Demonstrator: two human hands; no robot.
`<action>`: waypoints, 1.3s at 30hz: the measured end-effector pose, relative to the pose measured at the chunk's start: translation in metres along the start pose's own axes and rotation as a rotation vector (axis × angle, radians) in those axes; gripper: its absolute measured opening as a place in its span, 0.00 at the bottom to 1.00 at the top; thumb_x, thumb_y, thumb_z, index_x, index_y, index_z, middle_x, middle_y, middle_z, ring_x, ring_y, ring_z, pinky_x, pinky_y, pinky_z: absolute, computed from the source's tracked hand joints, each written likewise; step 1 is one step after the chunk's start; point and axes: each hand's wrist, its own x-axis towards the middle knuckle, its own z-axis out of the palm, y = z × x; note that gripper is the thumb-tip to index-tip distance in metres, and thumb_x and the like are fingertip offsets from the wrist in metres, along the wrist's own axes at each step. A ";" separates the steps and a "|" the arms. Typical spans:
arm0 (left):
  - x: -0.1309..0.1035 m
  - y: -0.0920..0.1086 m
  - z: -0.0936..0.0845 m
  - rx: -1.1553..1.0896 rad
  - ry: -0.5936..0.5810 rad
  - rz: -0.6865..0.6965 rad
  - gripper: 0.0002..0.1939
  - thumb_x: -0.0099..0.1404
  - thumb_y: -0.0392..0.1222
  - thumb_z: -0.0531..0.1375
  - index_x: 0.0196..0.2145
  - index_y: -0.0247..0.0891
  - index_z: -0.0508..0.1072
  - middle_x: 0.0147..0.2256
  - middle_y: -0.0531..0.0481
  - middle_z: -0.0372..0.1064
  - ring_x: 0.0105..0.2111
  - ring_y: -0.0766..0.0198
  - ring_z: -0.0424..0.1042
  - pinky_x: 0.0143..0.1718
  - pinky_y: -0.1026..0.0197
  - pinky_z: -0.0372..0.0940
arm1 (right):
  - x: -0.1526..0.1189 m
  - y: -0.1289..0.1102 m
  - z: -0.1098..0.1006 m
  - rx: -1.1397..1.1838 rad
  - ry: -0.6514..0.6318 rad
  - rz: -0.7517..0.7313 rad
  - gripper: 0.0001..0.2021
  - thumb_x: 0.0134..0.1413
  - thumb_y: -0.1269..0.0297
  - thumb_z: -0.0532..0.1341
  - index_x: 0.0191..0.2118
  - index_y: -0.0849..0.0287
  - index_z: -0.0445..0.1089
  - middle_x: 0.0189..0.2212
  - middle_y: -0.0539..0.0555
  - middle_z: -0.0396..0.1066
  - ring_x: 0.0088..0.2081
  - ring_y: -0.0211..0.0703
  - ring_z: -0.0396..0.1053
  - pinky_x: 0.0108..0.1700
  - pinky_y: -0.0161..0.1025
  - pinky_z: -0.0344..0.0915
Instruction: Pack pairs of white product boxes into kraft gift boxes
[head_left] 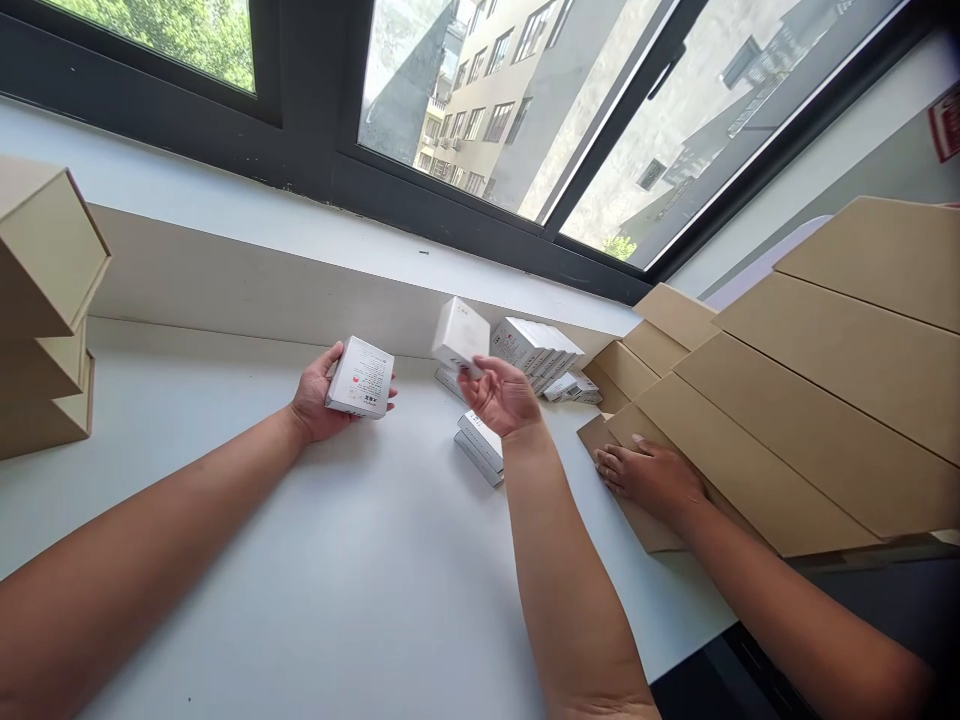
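Note:
My left hand [309,402] grips a small white carton [361,376] with dark print and a red mark, its printed face turned up. A second white carton [463,332] is held in my right hand [508,396], raised and tilted above the table, slightly blurred. Beneath my right wrist, small white cartons [478,450] lie on the white table [360,580], partly hidden by the forearm. Another carton [448,381] shows partly behind my right fingers. Just beyond that hand stands a row of similar cartons [536,350] against the back ledge.
Large brown cardboard boxes [817,385] are stacked at the right, with another person's hand [651,482] resting on the lowest. More brown boxes [49,260] rise at the left edge. A low ledge [262,270] and dark-framed windows [315,110] bound the table's back.

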 end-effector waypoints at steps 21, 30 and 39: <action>-0.007 -0.013 0.003 1.696 -0.107 0.292 0.66 0.40 0.65 0.72 0.70 0.44 0.50 0.64 0.35 0.60 0.67 0.33 0.52 0.65 0.38 0.48 | -0.008 -0.009 0.027 -0.146 0.239 -0.196 0.10 0.32 0.65 0.55 0.27 0.55 0.69 0.23 0.47 0.60 0.27 0.38 0.56 0.27 0.34 0.54; 0.002 0.000 -0.015 1.707 -0.114 0.122 0.63 0.43 0.62 0.69 0.71 0.46 0.47 0.67 0.38 0.56 0.68 0.36 0.51 0.63 0.44 0.55 | 0.006 0.023 0.033 -0.344 0.159 0.035 0.20 0.40 0.63 0.57 0.44 0.52 0.68 0.37 0.51 0.70 0.33 0.42 0.67 0.34 0.39 0.64; 0.001 0.007 -0.018 1.618 -0.103 0.197 0.44 0.40 0.61 0.72 0.54 0.48 0.71 0.47 0.44 0.72 0.57 0.38 0.65 0.53 0.45 0.65 | -0.005 0.040 0.061 -0.686 -0.063 0.054 0.24 0.56 0.54 0.59 0.57 0.54 0.63 0.62 0.59 0.61 0.64 0.56 0.58 0.62 0.54 0.62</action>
